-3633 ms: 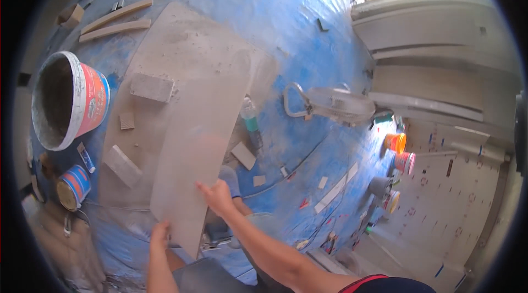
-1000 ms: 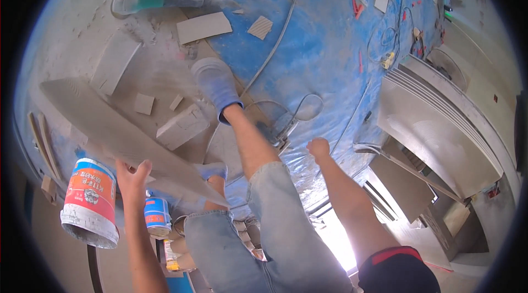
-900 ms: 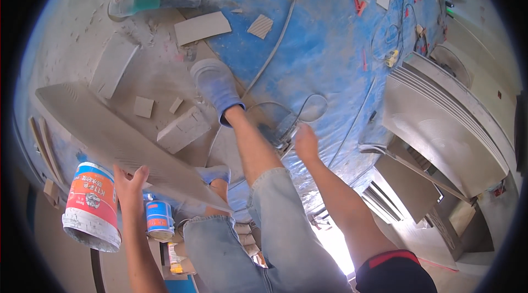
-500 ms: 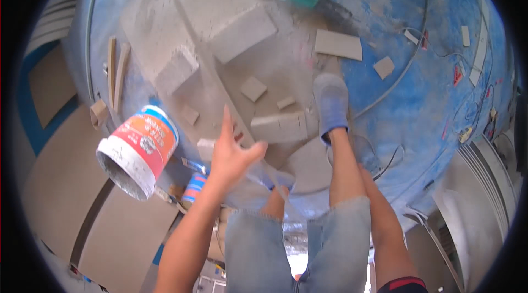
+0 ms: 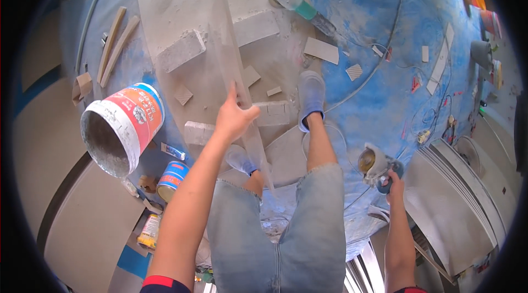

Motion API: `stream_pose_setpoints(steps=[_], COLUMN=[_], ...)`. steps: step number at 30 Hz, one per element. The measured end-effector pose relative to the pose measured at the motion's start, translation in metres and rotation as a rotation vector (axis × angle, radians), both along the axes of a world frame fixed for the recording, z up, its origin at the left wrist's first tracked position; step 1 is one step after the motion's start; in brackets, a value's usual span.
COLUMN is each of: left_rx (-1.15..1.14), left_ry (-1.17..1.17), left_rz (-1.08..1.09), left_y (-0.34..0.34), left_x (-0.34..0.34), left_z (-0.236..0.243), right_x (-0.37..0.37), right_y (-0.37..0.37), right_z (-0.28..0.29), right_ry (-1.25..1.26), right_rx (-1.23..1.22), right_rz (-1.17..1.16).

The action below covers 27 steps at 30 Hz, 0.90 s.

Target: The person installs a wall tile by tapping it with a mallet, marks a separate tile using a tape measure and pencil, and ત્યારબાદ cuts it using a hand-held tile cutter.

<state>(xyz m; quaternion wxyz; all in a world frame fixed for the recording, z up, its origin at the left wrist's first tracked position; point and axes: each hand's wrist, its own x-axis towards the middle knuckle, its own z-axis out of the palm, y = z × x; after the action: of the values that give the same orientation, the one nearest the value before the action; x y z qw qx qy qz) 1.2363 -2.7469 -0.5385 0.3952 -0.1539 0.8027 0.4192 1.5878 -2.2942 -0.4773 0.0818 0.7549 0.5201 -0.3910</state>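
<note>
My left hand (image 5: 235, 121) is closed on a long, thin, pale strip (image 5: 250, 133) that looks like cut tile; the index finger lies along it and the thumb is on its right side. The strip is blurred and tilted above dusty blocks. Out to the right, my right hand (image 5: 394, 181) grips a dust-covered angle grinder (image 5: 376, 167), its round disc side turned left. Under the strip are a far-left block (image 5: 181, 51), another far block (image 5: 256, 28) and a near block (image 5: 273, 112). Small square offcuts (image 5: 251, 76) lie among them.
A second grinder with a green body (image 5: 302, 8) lies at the far side, its cable trailing right. At left stand a paint bucket (image 5: 144, 117) on its side and a small blue tin (image 5: 173, 176). Wooden sticks (image 5: 120, 48) lie far left. Stacked panels (image 5: 456, 183) are at right.
My left hand has gone from spread fingers to holding the strip, which is now lifted. My right hand has come out from beside my leg, holding the angle grinder. The view has shifted.
</note>
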Motion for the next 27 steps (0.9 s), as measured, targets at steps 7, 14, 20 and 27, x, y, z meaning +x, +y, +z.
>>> stream_pose_setpoints(steps=[7,14,20,27], left_rx=[-0.171,-0.223,-0.222,-0.241], left_ry=[-0.079,-0.229,-0.338,-0.369], left_rz=[-0.071,0.0,-0.099,-0.149], left_y=[0.021,0.024,0.044,0.056], left_x=[0.013,0.132,0.122,0.134], left_z=[0.037,0.01,-0.001,-0.016], right_x=[-0.011,-0.188,-0.304,-0.41], right_y=[0.017,-0.051,-0.053,-0.105], right_z=[0.043,0.076,0.087,0.09], right_ry=[0.681,0.776,0.835,0.844], right_rx=[-0.34,-0.572,-0.82,-0.568], right_rz=[-0.214,-0.148,-0.047,0.381])
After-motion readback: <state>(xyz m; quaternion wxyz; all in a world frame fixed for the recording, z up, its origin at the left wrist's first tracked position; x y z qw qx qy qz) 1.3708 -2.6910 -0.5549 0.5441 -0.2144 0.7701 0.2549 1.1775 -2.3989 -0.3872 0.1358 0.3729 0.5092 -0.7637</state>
